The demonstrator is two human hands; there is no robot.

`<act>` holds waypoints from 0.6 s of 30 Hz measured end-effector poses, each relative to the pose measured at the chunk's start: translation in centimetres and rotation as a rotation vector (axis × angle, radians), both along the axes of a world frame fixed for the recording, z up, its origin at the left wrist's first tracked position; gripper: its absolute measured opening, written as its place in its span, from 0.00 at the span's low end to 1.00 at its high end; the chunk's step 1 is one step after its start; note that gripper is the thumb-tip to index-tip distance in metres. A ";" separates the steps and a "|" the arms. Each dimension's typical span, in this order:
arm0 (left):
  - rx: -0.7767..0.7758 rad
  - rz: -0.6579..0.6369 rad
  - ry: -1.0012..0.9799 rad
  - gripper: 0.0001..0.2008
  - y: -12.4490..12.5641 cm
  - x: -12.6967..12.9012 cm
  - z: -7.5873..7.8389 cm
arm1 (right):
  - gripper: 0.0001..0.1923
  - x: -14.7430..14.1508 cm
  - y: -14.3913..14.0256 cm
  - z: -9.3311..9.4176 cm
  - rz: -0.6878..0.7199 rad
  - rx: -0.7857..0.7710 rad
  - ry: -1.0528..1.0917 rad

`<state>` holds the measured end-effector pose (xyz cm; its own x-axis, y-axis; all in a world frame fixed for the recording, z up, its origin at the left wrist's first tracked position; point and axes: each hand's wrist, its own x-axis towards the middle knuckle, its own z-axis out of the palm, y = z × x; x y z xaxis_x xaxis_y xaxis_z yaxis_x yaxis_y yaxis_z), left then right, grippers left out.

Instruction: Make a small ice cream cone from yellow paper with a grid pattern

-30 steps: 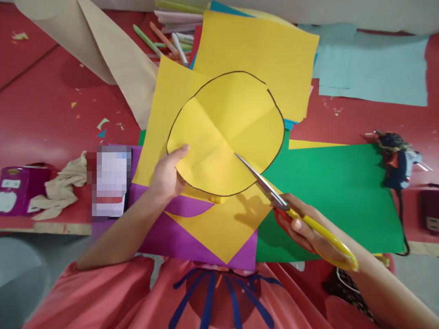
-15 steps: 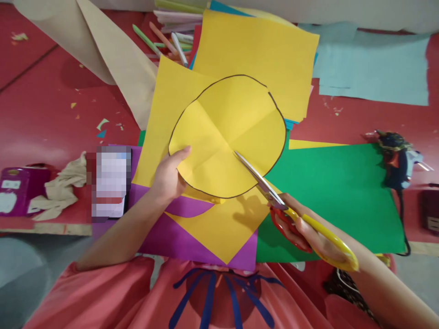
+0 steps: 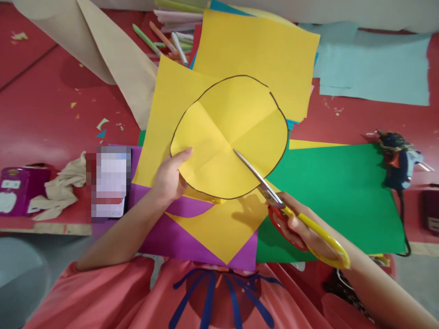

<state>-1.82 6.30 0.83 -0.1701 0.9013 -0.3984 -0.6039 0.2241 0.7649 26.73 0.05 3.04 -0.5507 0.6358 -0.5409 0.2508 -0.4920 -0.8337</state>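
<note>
My left hand [image 3: 171, 176] grips a round yellow paper disc [image 3: 209, 132] at its lower left edge, thumb on top and fingers underneath. The disc has a dark outline along its rim and fold creases that meet near its middle. In my right hand [image 3: 298, 224] is a pair of scissors [image 3: 270, 194] with one yellow and one red handle. Their blades reach in across the disc's lower right edge, and the tip lies near the centre where the creases meet. Yellow sheets [image 3: 228, 233] lie beneath the disc.
Purple [image 3: 151, 237] and green paper [image 3: 336, 196] cover the near table. A phone [image 3: 111, 183] lies left; a glue gun [image 3: 399, 160] with a cord sits right. Behind are a yellow paper stack [image 3: 257, 45], markers [image 3: 180, 48], light blue sheets [image 3: 380, 64] and beige paper [image 3: 116, 59].
The disc has shifted slightly right in my left hand. My right hand and the scissor handles have moved a little left and up, and the handles are slightly closer together.
</note>
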 end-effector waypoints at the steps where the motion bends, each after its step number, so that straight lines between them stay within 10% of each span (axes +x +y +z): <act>1: -0.004 -0.002 0.000 0.26 0.0 0.0 0.0 | 0.28 0.0 0.0 -0.1 -0.001 -0.009 0.007; 18: -0.135 -0.050 0.090 0.19 0.0 -0.1 0.0 | 0.30 -0.6 -0.1 0.5 -0.008 0.012 -0.017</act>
<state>-1.95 6.25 0.82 -0.1672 0.8486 -0.5019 -0.5195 0.3568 0.7764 26.14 -0.02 3.53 -0.5361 0.6466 -0.5427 0.2609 -0.4845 -0.8350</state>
